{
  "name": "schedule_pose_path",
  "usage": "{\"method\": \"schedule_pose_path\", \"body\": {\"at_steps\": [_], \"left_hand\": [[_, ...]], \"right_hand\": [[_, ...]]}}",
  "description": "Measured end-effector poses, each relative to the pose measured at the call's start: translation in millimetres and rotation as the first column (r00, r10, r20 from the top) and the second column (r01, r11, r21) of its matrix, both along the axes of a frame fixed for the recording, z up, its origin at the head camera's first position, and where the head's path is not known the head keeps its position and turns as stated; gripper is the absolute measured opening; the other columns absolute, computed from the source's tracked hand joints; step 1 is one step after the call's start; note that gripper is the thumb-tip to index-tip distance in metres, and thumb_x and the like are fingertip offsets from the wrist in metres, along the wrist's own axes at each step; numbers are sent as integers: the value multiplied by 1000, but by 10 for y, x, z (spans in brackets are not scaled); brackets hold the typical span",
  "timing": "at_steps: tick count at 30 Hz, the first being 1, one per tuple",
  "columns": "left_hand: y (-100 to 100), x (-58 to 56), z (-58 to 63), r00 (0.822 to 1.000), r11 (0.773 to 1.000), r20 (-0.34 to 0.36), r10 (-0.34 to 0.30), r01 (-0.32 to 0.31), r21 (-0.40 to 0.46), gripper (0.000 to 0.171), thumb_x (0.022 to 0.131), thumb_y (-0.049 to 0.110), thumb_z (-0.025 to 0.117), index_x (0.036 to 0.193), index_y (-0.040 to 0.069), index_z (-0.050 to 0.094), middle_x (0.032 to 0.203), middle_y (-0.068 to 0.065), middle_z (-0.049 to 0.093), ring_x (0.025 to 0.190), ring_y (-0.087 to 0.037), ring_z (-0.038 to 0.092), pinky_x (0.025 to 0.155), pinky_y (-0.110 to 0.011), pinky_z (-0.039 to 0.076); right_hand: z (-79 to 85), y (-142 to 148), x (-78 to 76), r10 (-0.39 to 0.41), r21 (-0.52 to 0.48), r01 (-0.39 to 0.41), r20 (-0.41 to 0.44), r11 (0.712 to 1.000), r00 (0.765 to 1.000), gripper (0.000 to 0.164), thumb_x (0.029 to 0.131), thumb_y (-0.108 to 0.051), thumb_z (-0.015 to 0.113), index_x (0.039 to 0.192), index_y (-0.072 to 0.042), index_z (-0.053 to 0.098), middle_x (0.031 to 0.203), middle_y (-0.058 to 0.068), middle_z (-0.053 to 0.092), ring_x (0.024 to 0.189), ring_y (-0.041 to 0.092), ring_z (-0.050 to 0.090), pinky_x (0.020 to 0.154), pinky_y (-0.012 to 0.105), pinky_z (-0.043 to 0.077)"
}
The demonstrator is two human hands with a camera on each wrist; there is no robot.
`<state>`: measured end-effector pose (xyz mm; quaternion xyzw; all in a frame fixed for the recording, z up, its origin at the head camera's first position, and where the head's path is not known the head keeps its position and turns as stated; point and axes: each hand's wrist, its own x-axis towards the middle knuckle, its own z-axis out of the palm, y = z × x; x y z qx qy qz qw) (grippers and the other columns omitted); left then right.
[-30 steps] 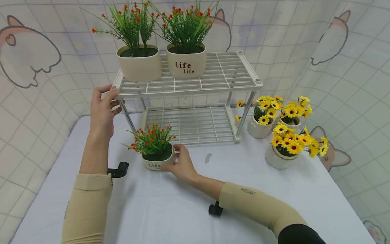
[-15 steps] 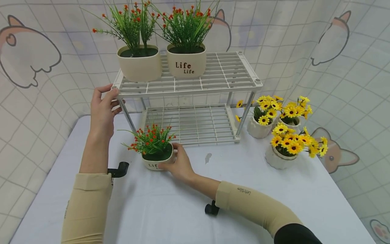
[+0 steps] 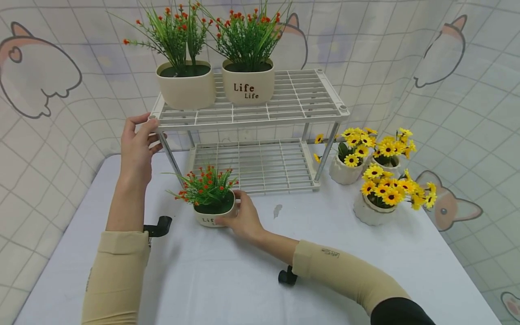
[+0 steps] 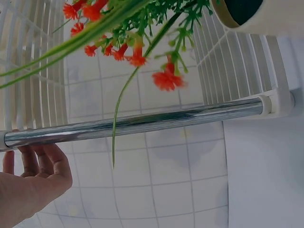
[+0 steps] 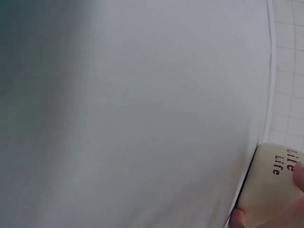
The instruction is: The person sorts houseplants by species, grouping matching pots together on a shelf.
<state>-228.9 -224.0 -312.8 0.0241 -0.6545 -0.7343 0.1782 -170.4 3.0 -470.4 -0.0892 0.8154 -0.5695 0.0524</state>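
In the head view, gripped the left front corner of the white wire rack (image 3: 260, 122) with the bent fingers and thumb of the left hand (image 3: 137, 144). With the right hand (image 3: 245, 220), pinched a small red-flowered pot (image 3: 206, 220) by its right side, in front of the rack's lower tier and near its left front post (image 3: 170, 155); could not tell whether base and bench (image 3: 243, 280) touched. Saw plain grid on the right half of the rack's upper tier, beside two taller red-flowered pots (image 3: 248, 85). Noted bench edges slanting away on both sides of the rack, with three yellow-flowered pots (image 3: 373, 214) between rack and right edge. Saw white cloth with a grey patch (image 3: 277, 211) before the rack, and a tile-patterned backdrop (image 3: 386, 54) with cartoon animals behind it.

In the left wrist view, saw the rack's metal post slanting across, with curled fingers at its upper-tier end and blurred red flowers in front.

In the right wrist view, found only fingertips against the lettered pot; beyond the cloth edge, away from the rack, saw more tile pattern.
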Motion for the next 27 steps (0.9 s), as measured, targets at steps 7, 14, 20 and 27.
{"method": "schedule_pose_path", "body": {"at_steps": [7,14,20,27], "left_hand": [[-6,9,12,1000,1000,4,5,-5,-17,32,104,33,62,131,19,53,125,-8,61,100,-19,61,88,-32,44],[0,11,21,1000,1000,11,1,-1,-2,30,103,31,64,129,19,53,118,-5,63,98,-18,61,87,-31,44],[3,11,16,1000,1000,10,-2,2,-15,31,103,32,63,129,20,53,119,-4,62,98,-18,61,89,-33,43],[-1,10,10,1000,999,9,3,-3,-41,32,104,34,62,131,20,52,122,-4,60,102,-19,60,91,-35,42]], "right_hand": [[83,113,53,18,7,-18,-8,1000,1000,85,81,-18,91,148,-1,40,143,13,50,124,29,52,101,44,45],[133,295,123,53,15,-52,-40,999,998,87,80,-17,90,149,-1,39,145,13,48,123,29,51,98,43,48],[225,492,181,72,-22,-72,-27,997,997,88,80,-16,90,150,-2,38,146,13,46,123,29,48,97,48,51],[411,723,255,96,-4,-96,-6,995,995,89,80,-15,91,151,-4,38,145,9,47,123,30,49,95,44,53]]}}
